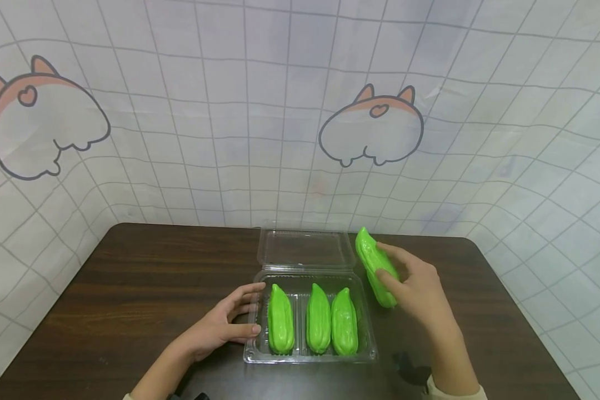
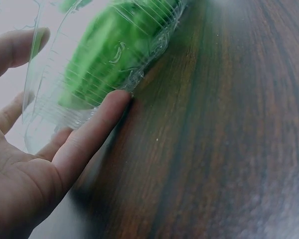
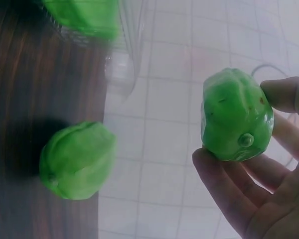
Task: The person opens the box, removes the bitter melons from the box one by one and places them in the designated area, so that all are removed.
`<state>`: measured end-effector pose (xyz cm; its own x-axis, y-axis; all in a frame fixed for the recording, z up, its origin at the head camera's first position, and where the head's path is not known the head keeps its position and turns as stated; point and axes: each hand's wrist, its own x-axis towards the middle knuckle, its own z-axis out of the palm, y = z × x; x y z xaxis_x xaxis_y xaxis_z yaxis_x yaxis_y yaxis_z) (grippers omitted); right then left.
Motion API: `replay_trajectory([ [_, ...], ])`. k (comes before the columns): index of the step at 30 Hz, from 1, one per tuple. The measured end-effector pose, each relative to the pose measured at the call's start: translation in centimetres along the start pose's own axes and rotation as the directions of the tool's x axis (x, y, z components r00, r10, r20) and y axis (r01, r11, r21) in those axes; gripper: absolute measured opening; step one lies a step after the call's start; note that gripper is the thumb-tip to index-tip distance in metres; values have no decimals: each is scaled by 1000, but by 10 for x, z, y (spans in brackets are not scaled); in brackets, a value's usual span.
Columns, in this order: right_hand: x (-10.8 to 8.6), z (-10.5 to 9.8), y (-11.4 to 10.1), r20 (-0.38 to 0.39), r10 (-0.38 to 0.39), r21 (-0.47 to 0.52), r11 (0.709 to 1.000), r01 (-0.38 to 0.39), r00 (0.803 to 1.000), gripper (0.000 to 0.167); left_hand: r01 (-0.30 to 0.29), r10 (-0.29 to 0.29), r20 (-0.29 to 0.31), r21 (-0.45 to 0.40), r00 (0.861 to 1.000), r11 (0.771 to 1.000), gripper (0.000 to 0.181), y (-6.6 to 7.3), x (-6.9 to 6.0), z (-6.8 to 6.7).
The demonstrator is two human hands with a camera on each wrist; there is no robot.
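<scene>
A clear plastic clamshell box (image 1: 300, 360) lies with its lid (image 1: 305, 249) folded back on the table. Inside it are a green ribbed gourd (image 1: 280, 322) on the left and two more, a gourd (image 1: 318, 319) and a gourd (image 1: 345, 323), on the right. Spread along the box's left wall, my left hand (image 1: 220, 325) touches it with fairly straight fingers. My right hand (image 1: 417, 283) holds another gourd (image 3: 234, 117) up off the table, right of the box, between thumb and fingers. Below this one, a further gourd (image 3: 78, 162) rests on the table, partly hidden in the head view.
The dark wood-grain table (image 1: 130, 300) reaches back to a white grid-patterned cloth (image 1: 220, 139) with cartoon animal drawings, which also hangs along both sides. A dark shadow (image 1: 410, 369) falls on the table near the right forearm.
</scene>
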<state>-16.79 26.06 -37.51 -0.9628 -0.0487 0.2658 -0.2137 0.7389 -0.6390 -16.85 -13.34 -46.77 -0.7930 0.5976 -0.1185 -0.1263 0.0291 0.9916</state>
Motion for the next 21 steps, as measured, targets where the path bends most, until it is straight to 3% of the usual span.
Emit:
replay_trajectory([
  [21, 5, -1, 25, -72, 77, -24, 997, -79, 994, 48, 4, -4, 2, 9, 1000, 1000, 77, -2, 0, -1],
])
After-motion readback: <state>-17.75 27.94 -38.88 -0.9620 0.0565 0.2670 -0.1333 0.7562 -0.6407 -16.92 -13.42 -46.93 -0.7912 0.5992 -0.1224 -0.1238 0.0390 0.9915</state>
